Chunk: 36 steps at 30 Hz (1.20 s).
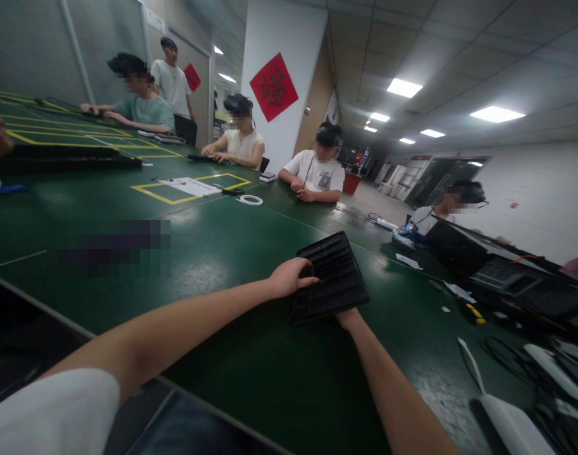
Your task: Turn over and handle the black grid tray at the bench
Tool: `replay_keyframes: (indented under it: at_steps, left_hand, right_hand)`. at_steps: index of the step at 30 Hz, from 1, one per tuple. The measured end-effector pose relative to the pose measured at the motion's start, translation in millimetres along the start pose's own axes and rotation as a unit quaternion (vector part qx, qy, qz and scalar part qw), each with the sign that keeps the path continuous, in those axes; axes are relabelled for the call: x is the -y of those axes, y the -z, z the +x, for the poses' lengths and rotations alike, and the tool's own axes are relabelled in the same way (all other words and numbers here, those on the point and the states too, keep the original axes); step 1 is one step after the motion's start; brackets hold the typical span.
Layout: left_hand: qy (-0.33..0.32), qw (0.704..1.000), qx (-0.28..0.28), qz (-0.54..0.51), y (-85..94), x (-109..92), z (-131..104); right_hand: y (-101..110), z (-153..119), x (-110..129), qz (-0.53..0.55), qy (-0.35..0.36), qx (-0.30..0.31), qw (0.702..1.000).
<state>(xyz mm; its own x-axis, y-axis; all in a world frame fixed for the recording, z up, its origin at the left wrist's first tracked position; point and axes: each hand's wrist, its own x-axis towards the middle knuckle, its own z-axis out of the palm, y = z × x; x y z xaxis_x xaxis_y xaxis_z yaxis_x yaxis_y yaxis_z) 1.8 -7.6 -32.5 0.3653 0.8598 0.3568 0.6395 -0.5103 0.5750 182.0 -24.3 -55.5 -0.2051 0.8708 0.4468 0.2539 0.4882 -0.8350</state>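
Note:
A black wallet [336, 275], opened out flat with rows of card-slot-like ridges, is held tilted above the green table. My left hand [293, 278] grips its left side, with the thumb and a finger curled on the ridged face. From below, my right hand [348, 317] holds the lower right edge; its fingers are hidden behind the wallet. Whether anything sits in the slots is too dark to make out.
The green table [222, 253] carries a tape roll [250, 200] and a white sheet [189, 186] inside yellow tape lines. At right lie cables, a white power strip [511, 423], a yellow-black tool [475, 314] and dark equipment [502, 278]. Several people sit around.

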Motion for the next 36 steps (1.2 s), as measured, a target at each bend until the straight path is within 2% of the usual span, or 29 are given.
replay_keyframes:
  at_steps: [5,7,8,11,12,13,17,20,22,27,30,32,34,36]
  left_hand:
    - [0.027,0.999,0.020,-0.042,2.9,-1.2,1.3]
    - [0.096,0.986,-0.006,-0.137,6.9,-1.1,5.6]
    - [0.159,0.965,-0.035,-0.207,9.0,-0.4,8.5]
    - [0.339,0.855,-0.123,-0.372,14.4,5.3,17.6]
    - [0.370,0.829,-0.136,-0.396,15.8,7.8,20.1]
    - [0.384,0.817,-0.138,-0.408,16.9,10.0,21.9]
    - [0.383,0.799,-0.106,-0.451,19.9,10.4,21.6]
    - [0.366,0.800,-0.062,-0.471,22.7,3.1,16.4]
    - [0.353,0.804,-0.026,-0.478,26.0,-1.2,13.4]
    - [0.284,0.816,0.104,-0.493,34.7,-0.5,10.8]
    - [0.247,0.832,0.117,-0.483,35.7,4.2,10.4]
    - [0.232,0.835,0.131,-0.481,35.0,6.7,9.9]
    - [0.228,0.835,0.154,-0.477,33.9,8.1,9.5]
    - [0.231,0.833,0.175,-0.471,32.6,8.5,9.3]
  right_hand:
    - [-5.3,4.6,-10.5,0.003,0.008,0.017,1.000]
    - [-7.8,6.5,-17.5,0.015,0.001,0.010,1.000]
    - [-8.8,7.0,-20.3,0.022,-0.004,0.001,1.000]
    - [-11.2,7.2,-23.7,0.040,-0.029,-0.010,0.999]
    - [-11.7,7.0,-23.3,0.043,-0.036,-0.010,0.998]
    - [-12.1,6.8,-22.3,0.045,-0.041,-0.010,0.998]
    - [-12.5,7.3,-17.7,0.043,-0.023,0.016,0.999]
    - [-11.5,8.8,-18.3,0.055,-0.008,0.072,0.996]
    - [-10.7,9.8,-20.3,0.067,-0.011,0.088,0.994]
    - [-12.4,11.8,-16.7,0.096,-0.009,0.093,0.991]
    - [-15.5,12.1,-7.6,0.138,-0.011,0.109,0.984]
    - [-16.7,11.3,-2.5,0.153,-0.017,0.098,0.983]
    - [-16.7,10.0,0.8,0.141,-0.014,0.078,0.987]
    - [-16.0,9.1,2.7,0.116,-0.008,0.093,0.989]
